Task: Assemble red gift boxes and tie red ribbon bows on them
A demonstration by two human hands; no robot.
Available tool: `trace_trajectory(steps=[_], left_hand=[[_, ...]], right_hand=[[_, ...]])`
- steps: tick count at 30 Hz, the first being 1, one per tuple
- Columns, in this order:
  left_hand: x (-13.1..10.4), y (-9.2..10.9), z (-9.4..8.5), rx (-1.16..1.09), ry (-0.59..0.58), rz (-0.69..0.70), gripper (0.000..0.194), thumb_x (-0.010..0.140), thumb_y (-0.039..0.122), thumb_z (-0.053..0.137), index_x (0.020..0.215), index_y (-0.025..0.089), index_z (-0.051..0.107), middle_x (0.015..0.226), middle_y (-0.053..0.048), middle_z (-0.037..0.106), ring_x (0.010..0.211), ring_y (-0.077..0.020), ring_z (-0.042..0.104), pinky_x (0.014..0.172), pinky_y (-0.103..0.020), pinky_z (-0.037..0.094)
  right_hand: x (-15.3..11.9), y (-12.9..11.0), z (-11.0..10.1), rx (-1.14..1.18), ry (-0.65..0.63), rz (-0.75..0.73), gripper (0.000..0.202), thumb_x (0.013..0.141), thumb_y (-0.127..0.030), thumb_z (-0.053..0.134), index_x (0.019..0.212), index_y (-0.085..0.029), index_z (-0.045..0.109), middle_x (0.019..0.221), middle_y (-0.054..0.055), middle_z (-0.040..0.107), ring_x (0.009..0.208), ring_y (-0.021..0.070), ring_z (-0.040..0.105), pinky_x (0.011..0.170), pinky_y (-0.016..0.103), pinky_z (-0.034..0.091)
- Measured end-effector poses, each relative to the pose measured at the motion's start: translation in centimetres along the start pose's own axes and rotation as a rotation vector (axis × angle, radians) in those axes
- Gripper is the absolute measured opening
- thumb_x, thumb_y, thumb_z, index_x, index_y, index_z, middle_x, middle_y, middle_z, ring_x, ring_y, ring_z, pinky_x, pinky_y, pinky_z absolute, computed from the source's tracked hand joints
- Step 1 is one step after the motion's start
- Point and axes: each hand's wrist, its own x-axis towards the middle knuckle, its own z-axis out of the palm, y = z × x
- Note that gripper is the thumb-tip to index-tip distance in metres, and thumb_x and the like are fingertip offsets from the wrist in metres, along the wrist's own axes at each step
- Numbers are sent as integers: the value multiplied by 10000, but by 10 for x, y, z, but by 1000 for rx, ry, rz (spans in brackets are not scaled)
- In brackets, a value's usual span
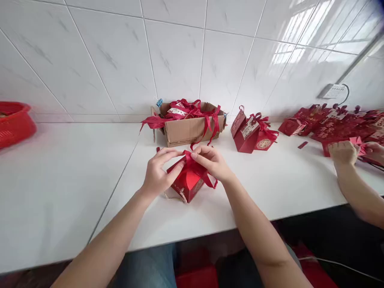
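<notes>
A red gift box (188,182) with a rope cord stands on the white table in front of me. Red ribbon (204,173) lies across its top, one end hanging down the right side. My left hand (162,171) is at the box's upper left, thumb and fingers closed around the top of the ribbon. From the right, my right hand (213,162) pinches the ribbon between thumb and forefinger. The fingertips of both hands almost meet above the box.
Behind the box, a cardboard box (187,132) holds red ribbons. Finished-looking red gift boxes (247,134) stand to its right. Many more red boxes (333,124) lie far right, where another person's hands (345,154) work. A red plastic basket (16,128) sits at left.
</notes>
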Motion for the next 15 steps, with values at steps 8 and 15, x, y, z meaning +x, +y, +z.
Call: trace_trajectory(steps=[8,15], left_hand=[[2,-2,-3,-56,34,-279,251,788,283,625,1004,163,669,830,-41,700,748,-163,659,662,-258,522],[5,-2,-6,-135,92,-396,219,816,329,607,910,164,718,881,-45,732,771,-158,664,668,-226,520]], right_hand=[[1,4,-2,-192,28,-28,235,839,-408,611,731,-200,601,876,9,540,868,134,529,853,295,413],[0,3,-2,-397,-37,85,151,821,-348,634,750,-217,658,1363,52,397,1386,233,274,1128,430,213]])
